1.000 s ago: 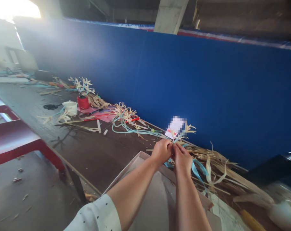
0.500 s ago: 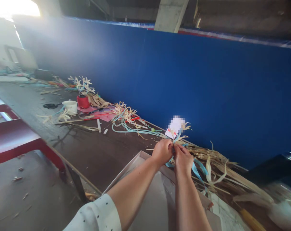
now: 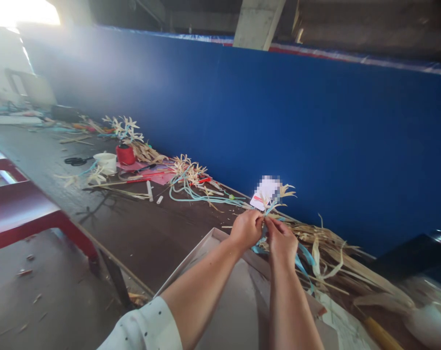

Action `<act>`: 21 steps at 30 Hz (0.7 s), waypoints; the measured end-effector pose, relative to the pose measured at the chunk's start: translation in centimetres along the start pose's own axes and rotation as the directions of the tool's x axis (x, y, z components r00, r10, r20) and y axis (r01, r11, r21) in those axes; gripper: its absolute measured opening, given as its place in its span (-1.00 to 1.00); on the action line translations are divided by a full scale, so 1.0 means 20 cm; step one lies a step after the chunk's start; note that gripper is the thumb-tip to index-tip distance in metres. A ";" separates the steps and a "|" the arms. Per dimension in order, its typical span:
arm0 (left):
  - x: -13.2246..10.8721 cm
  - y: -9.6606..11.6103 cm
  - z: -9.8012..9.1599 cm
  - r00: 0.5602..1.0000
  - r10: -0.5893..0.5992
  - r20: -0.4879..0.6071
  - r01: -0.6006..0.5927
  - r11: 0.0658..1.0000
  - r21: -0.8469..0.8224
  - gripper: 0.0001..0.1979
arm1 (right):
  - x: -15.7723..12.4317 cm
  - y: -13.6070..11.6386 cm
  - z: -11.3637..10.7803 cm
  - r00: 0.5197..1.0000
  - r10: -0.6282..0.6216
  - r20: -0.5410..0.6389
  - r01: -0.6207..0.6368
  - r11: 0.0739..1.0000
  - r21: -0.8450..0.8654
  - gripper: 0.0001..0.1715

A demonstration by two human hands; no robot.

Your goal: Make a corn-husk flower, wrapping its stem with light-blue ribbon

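My left hand [image 3: 245, 228] and my right hand [image 3: 283, 241] meet over the near edge of the table, both closed in a pinch. Between their fingertips is the light-blue stem of a dried-husk flower sprig [image 3: 269, 208], its pale pointed petals spreading upward. My fingers hide most of the stem. Right behind the sprig stands a white card [image 3: 257, 200] with a red mark, partly blurred out. Under my forearms lies a shallow cardboard box [image 3: 224, 296]. Blue ribbon [image 3: 306, 253] runs beside my right hand.
Dried husk strips [image 3: 337, 243] lie along the blue partition [image 3: 315, 121]. Further left are pale-blue cords [image 3: 198, 198], husk flowers [image 3: 188, 170], a red thread spool [image 3: 125, 154], a white cup [image 3: 106, 163] and black scissors [image 3: 76, 160]. A dark red stool [image 3: 27, 209] stands at the left.
My right hand has moved slightly right, and its wrist has turned a little. The flower sprig has shifted a bit to the right in front of the card. My left hand stays almost still.
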State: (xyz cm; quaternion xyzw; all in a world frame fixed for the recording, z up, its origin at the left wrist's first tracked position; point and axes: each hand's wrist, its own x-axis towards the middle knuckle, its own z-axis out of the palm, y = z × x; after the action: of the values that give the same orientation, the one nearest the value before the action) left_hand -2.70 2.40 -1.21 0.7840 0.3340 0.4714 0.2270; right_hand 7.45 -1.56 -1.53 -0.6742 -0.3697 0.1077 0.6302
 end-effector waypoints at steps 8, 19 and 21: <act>0.00 0.01 -0.01 0.997 0.039 0.059 -0.037 0.999 -0.036 -0.80 | -0.01 -0.04 -0.03 0.999 -0.041 -0.032 0.037 0.994 -0.104 -0.61; 0.00 0.02 -0.01 0.999 0.024 0.045 -0.026 0.999 0.026 -0.83 | -0.02 -0.07 -0.02 0.999 -0.004 -0.046 -0.001 0.995 -0.100 -0.58; 0.00 0.02 -0.01 0.998 0.032 0.045 -0.033 0.999 0.029 -0.82 | -0.02 -0.07 -0.02 0.999 0.008 -0.051 -0.014 0.994 -0.110 -0.58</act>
State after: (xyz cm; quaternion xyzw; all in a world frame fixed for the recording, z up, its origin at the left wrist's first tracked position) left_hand -2.70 2.12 -0.93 0.8030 0.3230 0.4525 0.2148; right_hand 6.94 -2.28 -0.24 -0.7124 -0.3554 0.0735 0.6006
